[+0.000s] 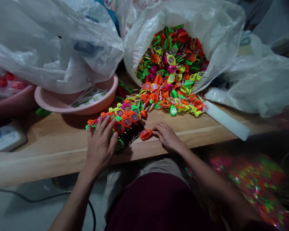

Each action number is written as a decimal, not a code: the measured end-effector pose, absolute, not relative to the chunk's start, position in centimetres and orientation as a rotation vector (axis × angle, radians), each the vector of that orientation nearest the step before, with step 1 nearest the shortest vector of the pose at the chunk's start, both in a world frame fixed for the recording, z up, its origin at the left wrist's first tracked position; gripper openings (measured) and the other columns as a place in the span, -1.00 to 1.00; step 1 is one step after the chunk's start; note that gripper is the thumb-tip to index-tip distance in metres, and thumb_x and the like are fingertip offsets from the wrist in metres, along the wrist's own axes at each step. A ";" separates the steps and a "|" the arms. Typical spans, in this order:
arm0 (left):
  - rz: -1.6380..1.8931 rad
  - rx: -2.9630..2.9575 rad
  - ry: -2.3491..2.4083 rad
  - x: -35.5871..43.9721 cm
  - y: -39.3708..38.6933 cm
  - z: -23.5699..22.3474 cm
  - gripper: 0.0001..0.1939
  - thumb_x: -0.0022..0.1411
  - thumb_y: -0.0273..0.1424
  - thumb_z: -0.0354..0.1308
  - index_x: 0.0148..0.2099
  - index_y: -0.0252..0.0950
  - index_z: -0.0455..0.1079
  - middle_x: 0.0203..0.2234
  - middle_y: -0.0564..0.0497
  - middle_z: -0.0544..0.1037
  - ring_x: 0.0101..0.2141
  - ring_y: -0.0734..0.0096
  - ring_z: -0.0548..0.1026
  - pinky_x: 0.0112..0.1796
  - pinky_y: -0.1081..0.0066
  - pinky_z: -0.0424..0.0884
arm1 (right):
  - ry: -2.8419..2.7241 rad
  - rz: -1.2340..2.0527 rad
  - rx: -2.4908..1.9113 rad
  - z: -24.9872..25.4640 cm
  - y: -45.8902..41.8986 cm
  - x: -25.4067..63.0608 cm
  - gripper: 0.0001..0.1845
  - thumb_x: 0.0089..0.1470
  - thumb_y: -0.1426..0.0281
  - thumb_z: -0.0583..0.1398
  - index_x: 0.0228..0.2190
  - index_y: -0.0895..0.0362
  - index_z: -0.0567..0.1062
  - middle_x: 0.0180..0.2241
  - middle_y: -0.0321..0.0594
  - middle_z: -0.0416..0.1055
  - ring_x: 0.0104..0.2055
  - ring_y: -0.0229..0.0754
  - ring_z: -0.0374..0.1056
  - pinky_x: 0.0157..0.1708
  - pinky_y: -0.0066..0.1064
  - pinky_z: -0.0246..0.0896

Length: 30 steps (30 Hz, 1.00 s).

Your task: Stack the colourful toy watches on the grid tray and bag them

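Observation:
A black grid tray (131,134) lies near the table's front edge, with rows of bright toy watches (127,121) standing on much of it. Over its left part rests my left hand (100,139), fingers spread across the watches and holding none that I can see. Just right of the tray, my right hand (165,136) pinches an orange toy watch (146,134) by its end. Behind the tray spreads a loose heap of toy watches (156,93) in orange, green, yellow and pink.
A large clear plastic bag (221,19) spills watches onto the wooden table (50,152). A pink basin (74,110) holding printed cards stands left, beside a white box (8,136). A white strip (227,120) lies right. More colourful toys (257,183) sit below the table.

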<state>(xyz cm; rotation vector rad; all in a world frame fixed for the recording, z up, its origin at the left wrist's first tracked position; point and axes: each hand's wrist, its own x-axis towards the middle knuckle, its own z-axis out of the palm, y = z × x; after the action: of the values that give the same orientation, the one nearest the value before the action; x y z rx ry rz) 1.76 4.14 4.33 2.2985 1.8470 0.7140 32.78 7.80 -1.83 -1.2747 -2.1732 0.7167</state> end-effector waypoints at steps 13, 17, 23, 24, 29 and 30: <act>0.717 2.354 1.835 1.6 4.0 3.8 -0.41 0.58 -0.21 -0.14 0.54 -0.19 0.10 0.51 -0.16 0.21 0.57 0.07 -0.13 0.50 -0.15 -0.26 | -1.936 1.186 -0.963 -2.4 7.5 21.9 -0.79 0.21 0.54 0.15 -0.14 0.11 0.46 -0.19 -0.21 0.52 -0.14 -0.14 0.44 -0.07 -0.37 0.36; 0.712 2.382 1.828 1.5 3.8 3.6 -0.41 0.57 -0.23 -0.12 0.55 -0.15 0.08 0.52 -0.12 0.20 0.56 0.09 -0.12 0.51 -0.13 -0.25 | -1.969 1.129 -1.036 -3.6 7.4 20.5 -0.55 0.13 0.59 0.08 0.05 0.17 0.41 -0.21 -0.12 0.56 -0.16 -0.06 0.49 -0.11 -0.34 0.38; 0.695 2.421 1.815 1.3 3.8 3.5 -0.37 0.56 -0.27 -0.10 0.59 -0.09 -0.02 0.52 -0.09 0.19 0.56 0.10 -0.12 0.51 -0.12 -0.25 | -2.037 1.048 -1.034 -3.8 7.5 20.7 -0.51 0.07 0.58 0.03 0.05 0.16 0.40 -0.29 -0.16 0.51 -0.30 -0.10 0.41 -0.19 -0.37 0.35; 0.697 2.424 1.816 1.3 3.8 3.5 -0.37 0.56 -0.28 -0.10 0.59 -0.08 -0.04 0.52 -0.09 0.19 0.56 0.11 -0.12 0.51 -0.12 -0.24 | -2.057 1.042 -1.003 -3.9 7.6 20.9 -0.51 0.05 0.58 0.03 0.03 0.15 0.40 -0.29 -0.16 0.50 -0.29 -0.11 0.41 -0.19 -0.37 0.36; 0.704 2.479 1.786 1.6 3.5 3.4 -0.34 0.57 -0.31 -0.11 0.61 -0.07 -0.13 0.53 -0.09 0.18 0.57 0.17 -0.14 0.51 -0.09 -0.22 | -2.152 0.923 -0.885 -5.3 7.3 21.2 -0.45 -0.02 0.61 0.04 0.05 0.20 0.38 -0.16 -0.02 0.50 -0.12 -0.02 0.41 -0.03 -0.23 0.41; 0.702 2.498 1.788 1.7 3.5 3.5 -0.35 0.58 -0.31 -0.11 0.61 -0.08 -0.13 0.53 -0.10 0.17 0.57 0.17 -0.15 0.51 -0.10 -0.24 | -2.182 0.886 -0.903 -5.7 7.2 20.9 -0.45 -0.03 0.62 0.06 0.04 0.21 0.39 -0.16 0.01 0.49 -0.12 0.00 0.40 -0.04 -0.21 0.42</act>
<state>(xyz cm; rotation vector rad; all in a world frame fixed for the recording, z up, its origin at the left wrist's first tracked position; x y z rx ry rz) 1.67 3.51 3.47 2.4977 1.7879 0.7023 20.92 7.19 -5.67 -0.9032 -2.1816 0.8861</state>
